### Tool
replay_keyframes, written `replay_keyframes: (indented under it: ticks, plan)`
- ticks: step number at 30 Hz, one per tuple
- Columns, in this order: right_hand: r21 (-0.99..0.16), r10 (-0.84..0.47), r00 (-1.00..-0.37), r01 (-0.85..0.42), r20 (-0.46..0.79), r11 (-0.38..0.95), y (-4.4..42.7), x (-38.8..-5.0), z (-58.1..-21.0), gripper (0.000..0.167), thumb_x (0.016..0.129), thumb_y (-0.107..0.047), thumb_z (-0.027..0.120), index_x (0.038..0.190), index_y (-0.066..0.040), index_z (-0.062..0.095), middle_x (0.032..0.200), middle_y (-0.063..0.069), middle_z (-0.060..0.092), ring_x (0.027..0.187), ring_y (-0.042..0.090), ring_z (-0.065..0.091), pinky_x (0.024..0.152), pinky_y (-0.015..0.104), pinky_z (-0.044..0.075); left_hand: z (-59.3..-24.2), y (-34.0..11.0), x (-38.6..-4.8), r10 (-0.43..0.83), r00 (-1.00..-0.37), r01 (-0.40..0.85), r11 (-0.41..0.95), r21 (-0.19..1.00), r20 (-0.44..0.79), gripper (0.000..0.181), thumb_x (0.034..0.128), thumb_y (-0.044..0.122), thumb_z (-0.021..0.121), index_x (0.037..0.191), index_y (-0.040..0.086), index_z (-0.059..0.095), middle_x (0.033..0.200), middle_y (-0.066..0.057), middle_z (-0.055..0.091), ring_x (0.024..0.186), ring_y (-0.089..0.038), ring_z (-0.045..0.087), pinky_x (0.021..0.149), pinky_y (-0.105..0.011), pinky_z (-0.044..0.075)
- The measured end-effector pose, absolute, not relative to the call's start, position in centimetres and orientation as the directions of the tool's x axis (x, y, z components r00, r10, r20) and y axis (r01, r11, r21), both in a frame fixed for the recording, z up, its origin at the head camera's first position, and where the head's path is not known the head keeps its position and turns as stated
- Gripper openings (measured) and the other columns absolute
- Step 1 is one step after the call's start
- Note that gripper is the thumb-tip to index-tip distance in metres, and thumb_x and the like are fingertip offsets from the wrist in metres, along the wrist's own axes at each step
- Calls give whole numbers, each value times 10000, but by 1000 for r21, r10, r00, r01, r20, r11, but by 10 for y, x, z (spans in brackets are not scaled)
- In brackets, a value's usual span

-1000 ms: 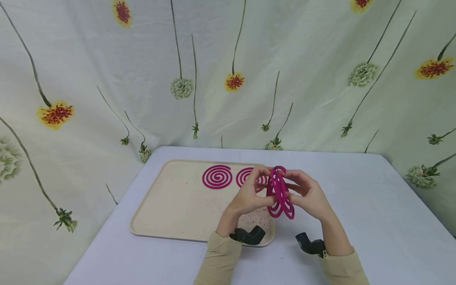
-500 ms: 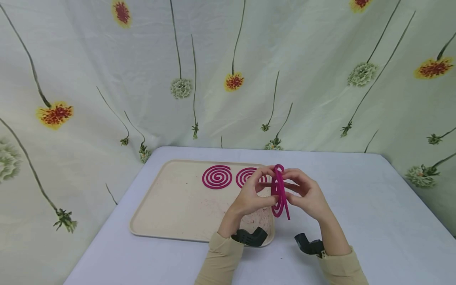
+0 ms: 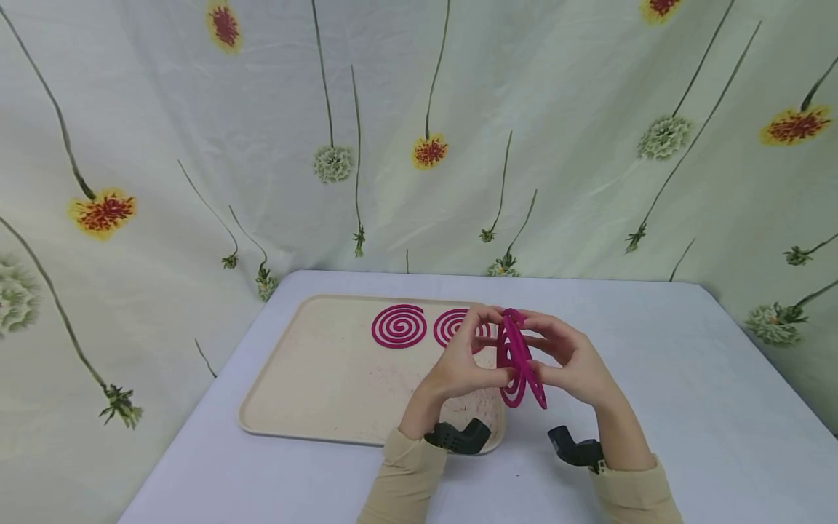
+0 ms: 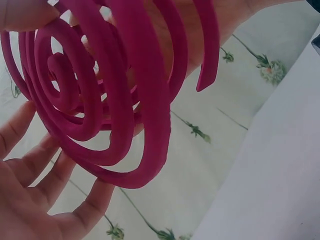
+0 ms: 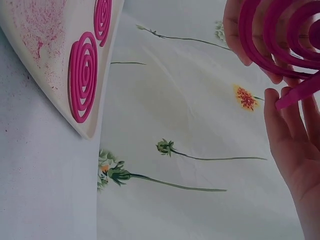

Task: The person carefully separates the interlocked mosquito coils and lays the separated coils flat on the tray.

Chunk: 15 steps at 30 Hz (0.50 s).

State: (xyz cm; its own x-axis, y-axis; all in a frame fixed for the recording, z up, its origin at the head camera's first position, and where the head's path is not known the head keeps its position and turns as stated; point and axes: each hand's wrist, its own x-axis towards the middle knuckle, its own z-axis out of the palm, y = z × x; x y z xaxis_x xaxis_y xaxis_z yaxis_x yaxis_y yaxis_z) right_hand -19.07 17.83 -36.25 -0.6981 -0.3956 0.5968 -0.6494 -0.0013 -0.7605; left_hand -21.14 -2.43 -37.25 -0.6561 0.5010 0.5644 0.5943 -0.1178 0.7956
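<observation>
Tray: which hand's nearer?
Left. In the head view the left hand is raised in front of the right part of the tray; the right hand is farther right, past the tray's right edge.

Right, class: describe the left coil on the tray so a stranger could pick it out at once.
On the white table, find the beige tray. Near its far edge, in the head view, the pink left coil lies flat. It shows whole, while the right coil is partly hidden by the left hand.
</observation>
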Motion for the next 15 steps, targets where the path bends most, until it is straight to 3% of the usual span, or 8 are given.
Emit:
replay_keyframes:
  ticks: [7, 15]
  plan:
    - [-745, -399, -683, -667, 612, -1, 176, -192, -362, 594, 709, 135, 667, 1268, 43, 488, 1333, 56, 502, 1208, 197, 475, 948, 287, 451, -374, -23, -212, 482, -669, 587, -124, 800, 566, 628, 699, 82, 690, 1226, 43, 352, 1242, -122, 412, 1195, -200, 370, 940, -417, 443]
    - [-743, -376, -708, -665, 598, 70, 178, -191, -361, 638, 675, 116, 682, 1277, 42, 484, 1331, 50, 499, 1191, 166, 474, 912, 247, 466, -370, -30, -211, 498, -707, 591, 28, 806, 502, 625, 705, 187, 719, 1231, 91, 397, 1199, -52, 458, 1115, -174, 399, 890, -434, 432]
